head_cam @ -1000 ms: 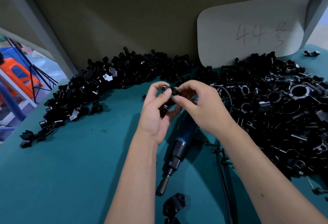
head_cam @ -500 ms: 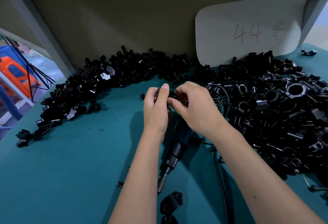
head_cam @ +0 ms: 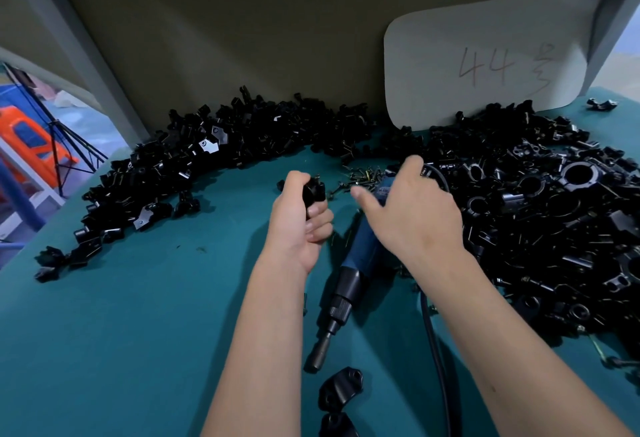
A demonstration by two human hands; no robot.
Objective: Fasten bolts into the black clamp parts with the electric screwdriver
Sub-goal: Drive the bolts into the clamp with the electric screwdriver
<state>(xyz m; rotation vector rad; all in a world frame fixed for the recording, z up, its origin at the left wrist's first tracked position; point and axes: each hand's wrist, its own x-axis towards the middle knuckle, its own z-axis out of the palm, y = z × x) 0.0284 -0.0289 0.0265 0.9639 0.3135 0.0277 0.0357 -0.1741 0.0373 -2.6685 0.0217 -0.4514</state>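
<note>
Green table (head_cam: 121, 315) under a brown back board, with black parts piled in an arc.

Heaps of clamp parts (head_cam: 554, 221) lie within reach on both sides. The electric screwdriver (head_cam: 349, 280) rests between my arms, ready to take. My left hand (head_cam: 299, 225) grips one clamp part (head_cam: 313, 192), fingers curled around it. My right hand (head_cam: 412, 214) hangs open above the loose bolts (head_cam: 360, 175), probably to pick one.
</note>
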